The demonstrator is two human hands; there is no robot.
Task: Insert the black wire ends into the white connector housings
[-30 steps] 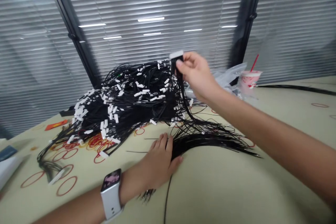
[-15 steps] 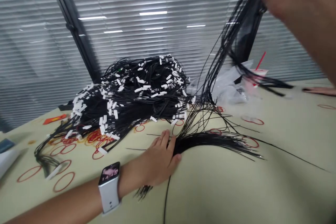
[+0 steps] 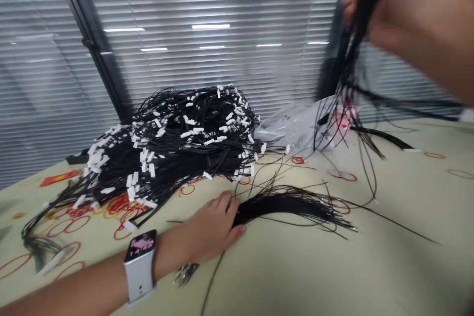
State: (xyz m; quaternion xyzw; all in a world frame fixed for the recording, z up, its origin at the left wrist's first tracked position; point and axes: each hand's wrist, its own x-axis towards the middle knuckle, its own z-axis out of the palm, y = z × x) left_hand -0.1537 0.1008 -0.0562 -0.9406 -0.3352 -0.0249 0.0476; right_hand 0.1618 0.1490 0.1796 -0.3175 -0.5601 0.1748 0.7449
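Note:
My left hand [image 3: 213, 227], with a watch on its wrist, is wrapped over a thick bundle of loose black wires [image 3: 285, 206] on the table. Bare-looking ends fan out to the right, and more ends poke out below my palm. Up at the top right, my right hand [image 3: 392, 2] is closed around a raised bunch of black wires [image 3: 350, 66], blurred by motion. Strands from that bunch dangle down, several of them tangled. Left of centre lies a large pile of black cables [image 3: 188, 148] with white connectors.
Red rubber bands [image 3: 120, 205] are scattered over the pale table [image 3: 296, 276]. Clear plastic bags [image 3: 292, 121] lie behind the wires. An orange packet [image 3: 59, 177] rests at the far left. Windows with blinds [image 3: 222, 10] stand behind the table.
The raised bunch has been drawn up and away from the wires under my left hand, its lower strands now hanging free. My left hand keeps its hold; the view has shifted slightly.

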